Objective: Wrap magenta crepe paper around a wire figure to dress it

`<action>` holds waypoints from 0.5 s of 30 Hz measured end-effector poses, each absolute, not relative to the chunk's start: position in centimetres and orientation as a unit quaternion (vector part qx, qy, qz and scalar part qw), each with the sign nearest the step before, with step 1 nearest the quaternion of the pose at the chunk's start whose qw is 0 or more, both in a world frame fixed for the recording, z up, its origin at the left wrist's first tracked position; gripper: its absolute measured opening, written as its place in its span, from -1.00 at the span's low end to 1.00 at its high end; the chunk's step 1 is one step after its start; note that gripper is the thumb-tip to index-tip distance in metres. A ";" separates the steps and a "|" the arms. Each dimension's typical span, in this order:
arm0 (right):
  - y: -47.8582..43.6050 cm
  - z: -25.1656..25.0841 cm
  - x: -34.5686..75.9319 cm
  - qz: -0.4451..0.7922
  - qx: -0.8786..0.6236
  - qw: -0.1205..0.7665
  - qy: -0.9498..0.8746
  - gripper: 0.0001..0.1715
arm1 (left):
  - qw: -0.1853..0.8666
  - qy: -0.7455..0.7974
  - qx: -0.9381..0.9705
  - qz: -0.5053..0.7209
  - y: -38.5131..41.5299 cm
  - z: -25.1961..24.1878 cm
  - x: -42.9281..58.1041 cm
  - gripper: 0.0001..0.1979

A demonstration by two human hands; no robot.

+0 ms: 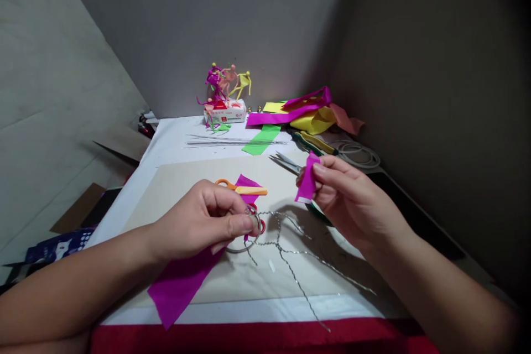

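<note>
My left hand [209, 215] is closed in a pinch on the looped head end of a twisted wire figure [286, 257], whose thin wire limbs spread over the beige board [178, 185]. My right hand [348, 199] is closed on a short strip of magenta crepe paper [307, 180], held up beside the wire. A long magenta paper strip [182, 282] lies under my left wrist. Orange-handled scissors [240, 188] lie just beyond my left hand.
Metal scissors [286, 163] lie by my right hand. Straight wires [232, 141], a green strip [261, 140], a heap of coloured crepe paper [307, 113], pliers [315, 144], a wire coil [357, 154] and paper figures [226, 83] on a white box [226, 113] sit at the back.
</note>
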State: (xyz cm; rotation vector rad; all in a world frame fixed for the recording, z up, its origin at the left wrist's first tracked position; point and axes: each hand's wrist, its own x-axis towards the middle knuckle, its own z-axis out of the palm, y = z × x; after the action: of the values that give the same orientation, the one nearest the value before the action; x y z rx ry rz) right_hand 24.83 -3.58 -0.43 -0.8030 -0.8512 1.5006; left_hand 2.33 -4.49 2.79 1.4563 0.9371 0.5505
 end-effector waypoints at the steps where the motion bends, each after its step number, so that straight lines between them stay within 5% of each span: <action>1: -3.7 -0.6 24.6 0.612 -0.358 0.591 -0.384 -0.93 | 0.623 0.403 0.629 0.231 -4.5 2.7 2.4 -0.74; 8: -6.0 -0.6 22.7 0.533 -0.404 0.479 -0.569 -0.95 | 0.667 0.385 0.608 0.192 -4.7 2.5 2.5 -0.71; 15: -5.9 -1.1 22.4 0.575 -0.382 0.475 -0.546 -0.96 | 0.703 0.334 0.594 0.203 -4.2 1.3 2.3 -0.71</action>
State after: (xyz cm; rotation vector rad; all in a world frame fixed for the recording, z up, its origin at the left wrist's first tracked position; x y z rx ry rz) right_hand 22.37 -5.95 -1.06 -0.9339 -1.3361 1.4060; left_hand 2.34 -4.24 1.30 1.3224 0.7441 0.4510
